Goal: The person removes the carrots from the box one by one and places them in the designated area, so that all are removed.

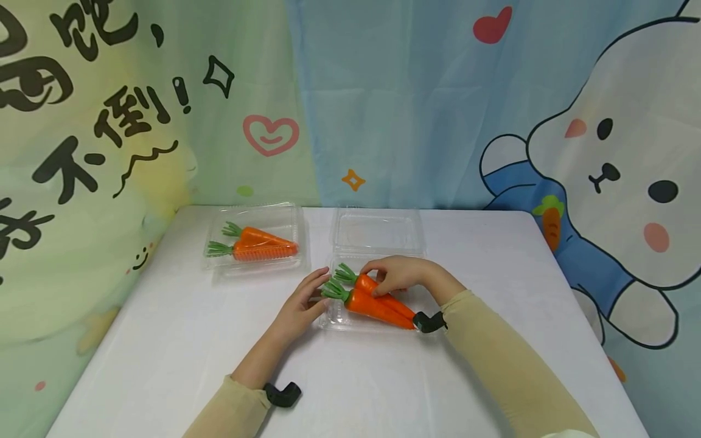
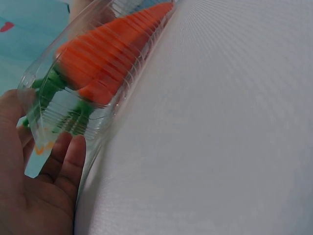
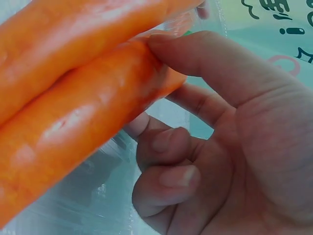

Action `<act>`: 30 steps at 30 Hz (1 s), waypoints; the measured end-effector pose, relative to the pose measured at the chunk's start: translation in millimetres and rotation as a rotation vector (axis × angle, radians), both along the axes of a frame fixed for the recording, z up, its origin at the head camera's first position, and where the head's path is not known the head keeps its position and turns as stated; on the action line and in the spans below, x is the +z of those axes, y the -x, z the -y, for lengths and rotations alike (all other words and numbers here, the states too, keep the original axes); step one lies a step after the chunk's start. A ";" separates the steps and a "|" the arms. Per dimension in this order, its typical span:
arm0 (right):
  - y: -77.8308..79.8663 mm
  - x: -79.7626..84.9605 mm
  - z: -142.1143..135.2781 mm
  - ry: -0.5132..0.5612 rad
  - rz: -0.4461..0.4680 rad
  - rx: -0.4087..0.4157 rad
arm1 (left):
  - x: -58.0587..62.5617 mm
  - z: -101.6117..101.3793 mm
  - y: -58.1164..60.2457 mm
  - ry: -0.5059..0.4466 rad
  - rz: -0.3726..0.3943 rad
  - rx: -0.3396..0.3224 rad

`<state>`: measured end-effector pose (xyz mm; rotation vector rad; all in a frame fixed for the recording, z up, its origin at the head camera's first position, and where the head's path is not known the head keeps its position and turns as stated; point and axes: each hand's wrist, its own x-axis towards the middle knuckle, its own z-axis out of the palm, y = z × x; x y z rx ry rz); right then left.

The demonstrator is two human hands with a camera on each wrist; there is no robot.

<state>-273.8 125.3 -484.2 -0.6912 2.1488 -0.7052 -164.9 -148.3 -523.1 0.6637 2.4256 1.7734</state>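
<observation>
Two orange toy carrots with green tops lie side by side at an open clear plastic box: a front carrot (image 1: pixel 375 305) and a back carrot (image 1: pixel 366 283). My right hand (image 1: pixel 402 273) reaches over the box and pinches the back carrot between thumb and fingers. In the right wrist view, the thumb lies on that carrot (image 3: pixel 98 93) and two other fingers are curled below it. My left hand (image 1: pixel 298 309) is at the left end of the clear plastic box (image 1: pixel 335 319), its relaxed fingers near the green tops. In the left wrist view, its fingertips (image 2: pixel 76 142) touch the box's end.
The box's lid (image 1: pixel 378 230) is folded back flat behind it. At the back left, another clear plastic box (image 1: pixel 301 234) stands with two similar carrots (image 1: pixel 263 243) inside. All lie on a white table (image 1: pixel 181 340) before a printed cloth backdrop (image 1: pixel 383 91).
</observation>
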 end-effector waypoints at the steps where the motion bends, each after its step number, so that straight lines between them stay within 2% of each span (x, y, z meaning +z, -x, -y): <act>1: -0.5 0.6 0.0 0.000 -0.003 -0.004 | 4.2 -0.7 -1.5 -0.002 -0.004 -0.002; 5: -2.7 4.9 0.0 -0.005 -0.047 -0.016 | 11.0 -2.1 -4.3 -0.005 -0.008 0.000; 11: -3.4 16.3 -1.4 0.008 -0.105 -0.076 | 8.2 -2.2 -4.3 -0.007 -0.011 0.004; 21: 1.2 42.1 -13.6 0.083 -0.095 -0.199 | 8.2 -2.7 -3.8 0.006 0.005 -0.001; 28: 8.1 57.5 -40.5 0.172 -0.085 -0.322 | -19.7 1.2 5.9 0.008 -0.003 0.009; 30: 9.3 59.7 -50.5 0.195 -0.084 -0.353 | -22.9 2.4 6.9 0.000 -0.004 0.007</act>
